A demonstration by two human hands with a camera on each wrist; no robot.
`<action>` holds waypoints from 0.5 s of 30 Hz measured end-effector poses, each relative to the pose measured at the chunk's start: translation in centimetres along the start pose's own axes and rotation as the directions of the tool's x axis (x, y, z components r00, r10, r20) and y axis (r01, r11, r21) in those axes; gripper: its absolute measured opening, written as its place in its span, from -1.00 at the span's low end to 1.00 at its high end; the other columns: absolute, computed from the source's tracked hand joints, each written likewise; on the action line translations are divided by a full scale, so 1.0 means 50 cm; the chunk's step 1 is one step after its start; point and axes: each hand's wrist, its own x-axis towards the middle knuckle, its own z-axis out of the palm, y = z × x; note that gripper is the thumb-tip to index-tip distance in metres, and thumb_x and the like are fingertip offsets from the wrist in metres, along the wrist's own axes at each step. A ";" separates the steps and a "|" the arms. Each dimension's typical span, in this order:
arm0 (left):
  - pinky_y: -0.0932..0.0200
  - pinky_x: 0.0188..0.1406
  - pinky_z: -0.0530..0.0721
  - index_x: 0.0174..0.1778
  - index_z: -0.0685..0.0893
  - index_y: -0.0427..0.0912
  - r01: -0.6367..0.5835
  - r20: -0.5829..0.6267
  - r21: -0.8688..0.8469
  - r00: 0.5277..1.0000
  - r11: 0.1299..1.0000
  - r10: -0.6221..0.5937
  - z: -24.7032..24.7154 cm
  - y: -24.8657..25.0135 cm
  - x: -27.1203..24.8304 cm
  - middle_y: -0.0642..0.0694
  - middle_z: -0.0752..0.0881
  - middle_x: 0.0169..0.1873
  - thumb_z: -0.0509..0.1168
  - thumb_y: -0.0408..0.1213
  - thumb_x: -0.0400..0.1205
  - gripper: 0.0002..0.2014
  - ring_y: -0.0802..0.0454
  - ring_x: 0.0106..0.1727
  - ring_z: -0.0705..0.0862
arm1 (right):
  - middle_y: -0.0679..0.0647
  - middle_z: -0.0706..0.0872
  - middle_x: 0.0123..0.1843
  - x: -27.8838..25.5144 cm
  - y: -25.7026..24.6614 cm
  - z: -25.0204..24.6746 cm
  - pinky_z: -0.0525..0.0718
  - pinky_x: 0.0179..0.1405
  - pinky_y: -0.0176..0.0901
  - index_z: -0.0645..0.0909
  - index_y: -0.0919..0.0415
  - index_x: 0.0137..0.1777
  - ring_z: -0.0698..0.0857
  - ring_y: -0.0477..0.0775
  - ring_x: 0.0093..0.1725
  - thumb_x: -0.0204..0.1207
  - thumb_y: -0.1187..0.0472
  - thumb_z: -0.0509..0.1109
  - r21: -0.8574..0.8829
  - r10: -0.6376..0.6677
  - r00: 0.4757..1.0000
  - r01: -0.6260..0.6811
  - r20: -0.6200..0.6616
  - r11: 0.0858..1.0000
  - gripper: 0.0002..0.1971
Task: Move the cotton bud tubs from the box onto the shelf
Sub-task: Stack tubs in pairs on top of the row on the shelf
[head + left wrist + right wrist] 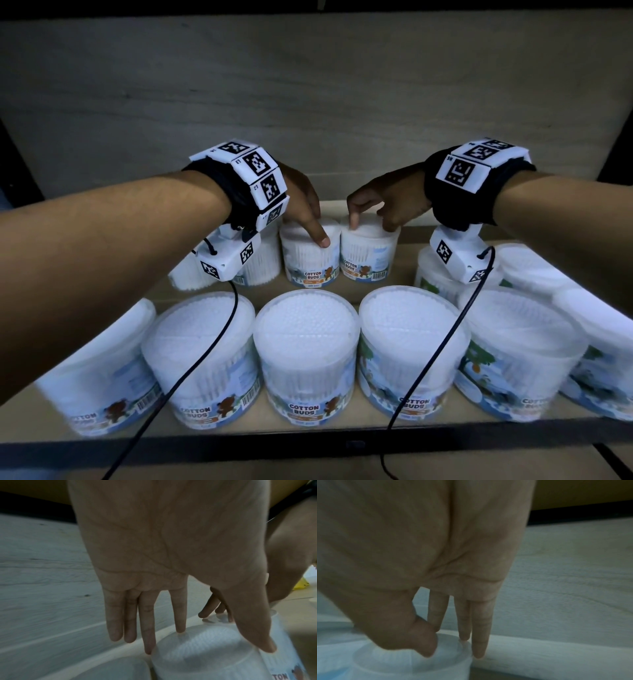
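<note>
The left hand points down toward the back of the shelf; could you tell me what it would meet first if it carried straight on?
Probably the lid of the back-row tub under the left hand.

On the shelf (404, 236), two tubs stand side by side, touching, in the back row. The left hand (301, 198) rests on the left tub (308, 260), the right hand (387, 202) on the right tub (368, 255). More tubs flank both hands outward; a front row (308, 356) stands nearer the person.

left hand (171, 547) fingertips (180, 629) touching tub lid (205, 649), fingers straight.
</note>
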 end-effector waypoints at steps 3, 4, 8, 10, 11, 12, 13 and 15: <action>0.15 0.25 0.37 0.44 0.60 -0.01 0.001 0.003 0.002 1.000 1.000 -0.001 0.001 0.000 -0.001 -0.07 0.56 0.48 0.33 0.36 0.48 -0.29 0.00 0.41 0.50 | -0.16 0.53 0.42 -0.004 -0.014 0.004 0.72 -0.04 -0.06 0.64 -0.28 0.02 0.59 0.04 0.25 0.54 0.32 0.32 0.093 0.101 0.994 -0.096 -0.050 0.991 -0.63; 0.13 0.29 0.38 0.46 0.58 0.00 0.000 0.002 0.007 1.000 1.000 0.000 0.001 0.000 -0.002 -0.06 0.55 0.48 0.33 0.36 0.48 -0.29 0.00 0.42 0.49 | -0.10 0.52 0.44 -0.003 -0.018 0.005 0.74 0.01 -0.06 0.63 -0.27 0.07 0.58 0.08 0.31 0.58 0.20 0.39 0.125 0.145 0.987 -0.135 -0.071 0.983 -0.73; 0.11 0.40 0.36 0.58 0.41 0.13 -0.019 -0.006 -0.023 1.000 1.000 0.019 0.000 0.003 -0.005 0.02 0.50 0.50 0.37 0.35 0.45 -0.21 -0.01 0.51 0.44 | 0.06 0.59 0.26 0.001 -0.033 0.010 0.80 0.05 0.07 0.58 -0.01 0.40 0.65 0.20 0.19 0.51 -0.16 0.51 0.144 0.239 0.966 -0.223 -0.101 0.964 -0.49; 0.12 0.43 0.40 0.57 0.42 0.19 -0.044 -0.006 -0.036 0.999 0.998 0.044 0.001 0.003 -0.005 0.03 0.50 0.50 0.40 0.33 0.45 -0.23 0.00 0.49 0.46 | 0.12 0.58 0.25 -0.003 -0.045 0.013 0.79 0.13 0.17 0.55 0.15 0.46 0.66 0.22 0.14 0.52 -0.15 0.49 0.100 0.255 0.963 -0.247 -0.081 0.964 -0.41; 0.13 0.43 0.43 0.55 0.45 0.20 -0.054 -0.006 -0.037 0.999 0.998 0.054 0.001 0.004 -0.004 0.04 0.51 0.48 0.41 0.32 0.44 -0.26 0.01 0.44 0.49 | 0.15 0.60 0.28 -0.005 -0.049 0.014 0.78 0.16 0.21 0.54 0.19 0.47 0.66 0.22 0.12 0.53 -0.14 0.49 0.078 0.261 0.962 -0.255 -0.079 0.964 -0.39; 0.15 0.40 0.46 0.53 0.47 0.21 -0.063 -0.008 -0.036 0.998 0.997 0.062 0.001 0.003 -0.003 0.06 0.54 0.44 0.43 0.31 0.43 -0.27 0.03 0.36 0.52 | 0.17 0.61 0.30 -0.006 -0.054 0.014 0.78 0.17 0.24 0.54 0.22 0.48 0.67 0.22 0.12 0.53 -0.12 0.50 0.063 0.263 0.961 -0.259 -0.081 0.964 -0.39; 0.16 0.36 0.49 0.51 0.50 0.22 -0.069 -0.009 -0.042 0.998 0.997 0.068 0.002 0.003 -0.001 0.08 0.56 0.38 0.44 0.31 0.42 -0.28 0.05 0.28 0.53 | 0.19 0.61 0.32 -0.007 -0.058 0.014 0.78 0.17 0.25 0.54 0.24 0.47 0.68 0.21 0.10 0.53 -0.10 0.50 0.056 0.267 0.960 -0.263 -0.083 0.963 -0.39; 0.18 0.31 0.53 0.49 0.51 0.22 -0.074 -0.008 -0.057 0.997 0.996 0.073 0.002 0.002 0.002 0.12 0.56 0.22 0.47 0.31 0.39 -0.27 0.09 0.19 0.52 | 0.16 0.61 0.30 -0.007 -0.061 0.013 0.77 0.17 0.26 0.55 0.24 0.46 0.66 0.12 -0.04 0.53 -0.08 0.51 0.046 0.276 0.957 -0.272 -0.086 0.961 -0.40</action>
